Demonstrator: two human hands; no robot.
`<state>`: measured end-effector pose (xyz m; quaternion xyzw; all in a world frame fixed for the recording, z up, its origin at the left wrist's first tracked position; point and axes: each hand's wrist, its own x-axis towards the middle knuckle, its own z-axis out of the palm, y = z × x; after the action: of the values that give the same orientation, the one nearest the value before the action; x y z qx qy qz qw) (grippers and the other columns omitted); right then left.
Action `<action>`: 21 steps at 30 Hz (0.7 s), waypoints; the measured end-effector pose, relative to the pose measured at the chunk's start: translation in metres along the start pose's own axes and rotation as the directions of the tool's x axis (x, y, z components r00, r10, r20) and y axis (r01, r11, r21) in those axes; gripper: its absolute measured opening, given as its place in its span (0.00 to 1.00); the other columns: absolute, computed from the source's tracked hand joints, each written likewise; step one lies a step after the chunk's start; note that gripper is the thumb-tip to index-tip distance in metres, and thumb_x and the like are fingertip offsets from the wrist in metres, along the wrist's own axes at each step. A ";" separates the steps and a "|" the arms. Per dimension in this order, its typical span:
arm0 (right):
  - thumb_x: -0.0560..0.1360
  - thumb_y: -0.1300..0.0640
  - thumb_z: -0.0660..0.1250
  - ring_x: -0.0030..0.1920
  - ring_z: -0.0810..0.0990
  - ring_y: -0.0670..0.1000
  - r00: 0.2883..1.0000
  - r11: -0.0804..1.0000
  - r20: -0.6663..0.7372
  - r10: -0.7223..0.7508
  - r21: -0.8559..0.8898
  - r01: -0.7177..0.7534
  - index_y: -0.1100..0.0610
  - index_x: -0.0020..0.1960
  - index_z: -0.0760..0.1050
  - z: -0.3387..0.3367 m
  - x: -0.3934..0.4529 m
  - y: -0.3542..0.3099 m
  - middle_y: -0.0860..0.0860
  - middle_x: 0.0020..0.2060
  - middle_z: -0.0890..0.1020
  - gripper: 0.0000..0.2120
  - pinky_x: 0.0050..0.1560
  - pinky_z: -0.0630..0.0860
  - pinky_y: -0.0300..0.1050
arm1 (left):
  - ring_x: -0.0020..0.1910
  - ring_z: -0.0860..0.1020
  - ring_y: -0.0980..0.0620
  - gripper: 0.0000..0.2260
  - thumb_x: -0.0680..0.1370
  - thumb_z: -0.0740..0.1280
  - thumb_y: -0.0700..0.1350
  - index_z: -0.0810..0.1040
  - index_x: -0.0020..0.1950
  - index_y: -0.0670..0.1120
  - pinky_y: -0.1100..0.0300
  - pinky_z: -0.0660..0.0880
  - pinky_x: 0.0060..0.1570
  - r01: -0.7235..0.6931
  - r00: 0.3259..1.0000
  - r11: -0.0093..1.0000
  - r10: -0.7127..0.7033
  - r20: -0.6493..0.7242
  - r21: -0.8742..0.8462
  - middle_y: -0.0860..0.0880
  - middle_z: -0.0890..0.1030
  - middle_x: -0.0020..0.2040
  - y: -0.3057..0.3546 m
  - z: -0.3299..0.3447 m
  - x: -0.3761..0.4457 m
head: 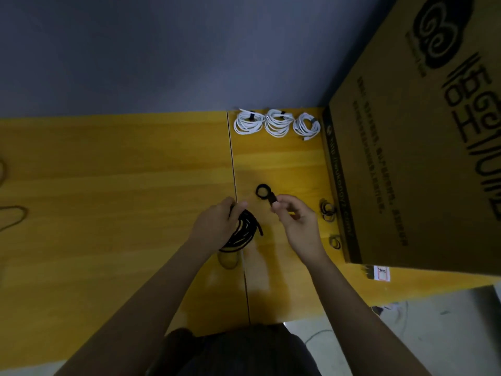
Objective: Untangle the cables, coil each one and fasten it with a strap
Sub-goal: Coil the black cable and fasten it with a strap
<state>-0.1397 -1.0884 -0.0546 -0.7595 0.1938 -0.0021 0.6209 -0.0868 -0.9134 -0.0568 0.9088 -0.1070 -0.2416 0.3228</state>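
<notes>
While the left hand [217,226] curls its fingers round a black coil [243,231], the right hand [295,221] pinches a black strap [267,195] between thumb and fingertips. The coil hangs from that grip just above the table [122,185], over the seam [238,213] between two boards, its long axis slanting from upper right to lower left, with one loose end sticking out to the right. The strap is rolled into a ring that points away from the person and to the left, its tail in the pinch. Bare wood lies open between the hands and three white coils [276,123], each strapped, lined up along the far edge. Close on the right stands a cardboard box [406,158], with a few loose straps [328,211] against its foot. Leftward the tabletop runs wide, and its near edge sits just under the forearms.
</notes>
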 end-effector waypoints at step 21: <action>0.76 0.55 0.68 0.53 0.75 0.48 0.884 0.818 0.062 -0.463 -0.354 0.453 0.53 0.57 0.81 0.019 -0.007 -0.159 0.39 0.45 0.80 0.10 0.56 0.72 0.46 | 0.47 0.80 0.49 0.14 0.81 0.54 0.61 0.68 0.65 0.64 0.50 0.77 0.46 -0.410 0.886 0.910 0.413 -0.211 0.059 0.51 0.83 0.48 0.065 -0.135 -0.030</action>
<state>-0.0952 -1.0443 0.0931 -0.8839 0.0112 -0.1260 0.4503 -0.0465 -0.8810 0.0867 0.8885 -0.2625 -0.0656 0.3707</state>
